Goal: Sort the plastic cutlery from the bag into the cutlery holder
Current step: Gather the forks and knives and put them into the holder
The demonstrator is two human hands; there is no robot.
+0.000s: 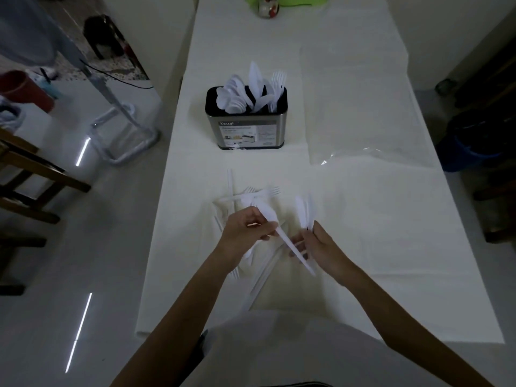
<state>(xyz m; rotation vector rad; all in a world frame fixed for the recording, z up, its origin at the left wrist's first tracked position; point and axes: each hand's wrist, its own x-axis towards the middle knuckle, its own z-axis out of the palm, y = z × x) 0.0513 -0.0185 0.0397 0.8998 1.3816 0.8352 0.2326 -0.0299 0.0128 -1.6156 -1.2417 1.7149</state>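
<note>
A metal cutlery holder (247,129) with a black rim stands mid-table, with white plastic spoons at its left, knives in the middle and forks at its right. A loose pile of white plastic cutlery (245,195) lies on the white table in front of me. My left hand (245,233) pinches a white plastic knife (282,236) that slants down toward the right. My right hand (321,247) grips a small bunch of white knives (305,212) with blades pointing up, and its fingers touch the slanted knife's handle.
A clear plastic bag (360,113) lies flat on the table to the right of the holder. A jar (268,7) and a green item stand at the far end. Wooden chairs (33,174) and a metal stand are on the floor at left, a blue bin (469,155) at right.
</note>
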